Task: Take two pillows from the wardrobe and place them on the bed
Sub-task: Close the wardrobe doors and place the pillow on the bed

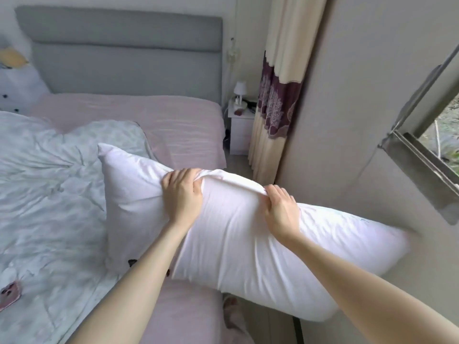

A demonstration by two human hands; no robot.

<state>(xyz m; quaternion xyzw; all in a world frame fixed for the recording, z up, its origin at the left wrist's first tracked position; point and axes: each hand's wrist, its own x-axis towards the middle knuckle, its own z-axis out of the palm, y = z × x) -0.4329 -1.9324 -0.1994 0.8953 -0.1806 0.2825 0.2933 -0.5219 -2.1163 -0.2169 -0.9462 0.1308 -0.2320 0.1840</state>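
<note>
A pillow carried over the bed edge, gripped by both hands

The white pillow [238,234] is held along its upper seam, the left hand [182,194] and right hand [282,209] each with fingers closed on bunched fabric. It hangs over the bed [173,125] edge; it is best lowered flat toward the headboard [124,53] at 12 o'clock, clear of the rumpled duvet [49,184] at 9 o'clock.

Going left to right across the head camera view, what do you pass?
Pink phone on the duvet → crumpled pale grey duvet → left hand → right hand → dark-framed window.
</note>
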